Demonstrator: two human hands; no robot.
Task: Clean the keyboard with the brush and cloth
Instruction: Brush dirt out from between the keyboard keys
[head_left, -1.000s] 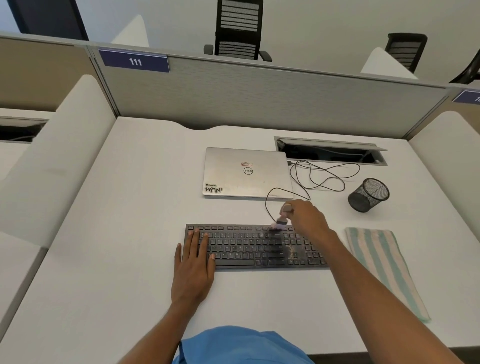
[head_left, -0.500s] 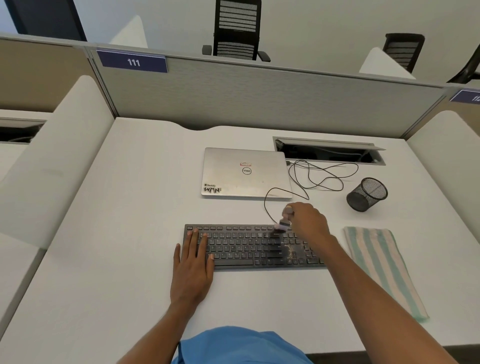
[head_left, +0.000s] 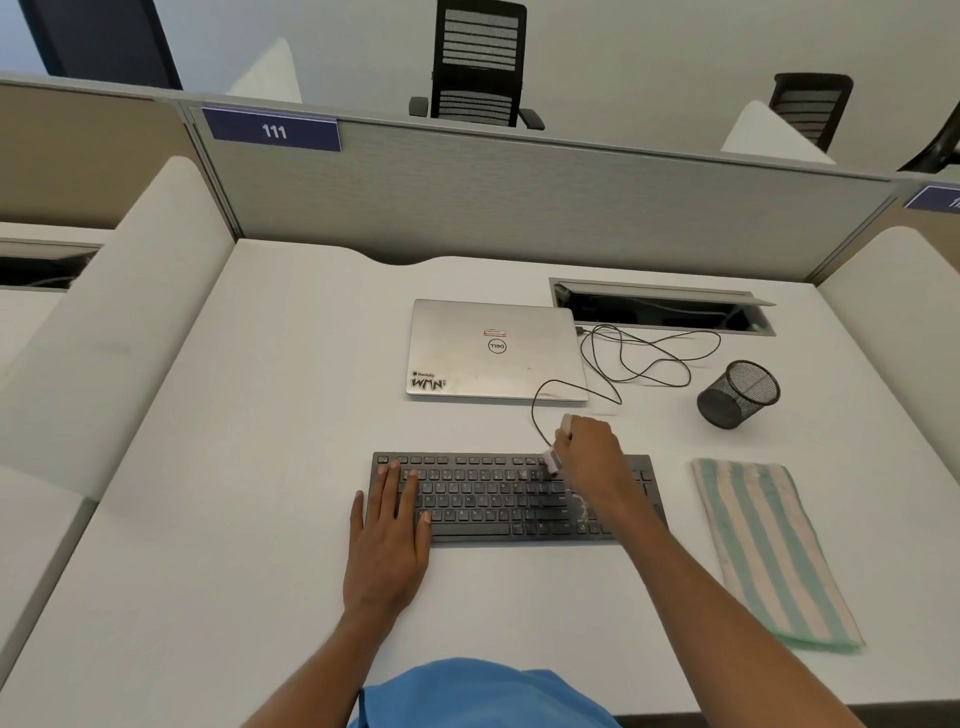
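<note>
Head view: brushing step, by the look of it. Right hand (head_left: 589, 449) clamped on small brush (head_left: 555, 456), bristles down on top rows of keyboard (head_left: 498, 496), mid-bench (head_left: 260, 467). Left hand (head_left: 389, 540) flat and spread on left keys, pinning it. Pale dust near right keys. Cloth (head_left: 769, 551) just right, untouched. Next, probably: sweep dust off, then wipe.

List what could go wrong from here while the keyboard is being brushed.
1. The right hand works the brush by the keyboard's top row, close to its thin cable; a stroke might snag it.
2. Swept debris could land on the closed laptop just behind.
3. The left hand rests flat on the keys; if the keyboard is connected, it could type.
</note>
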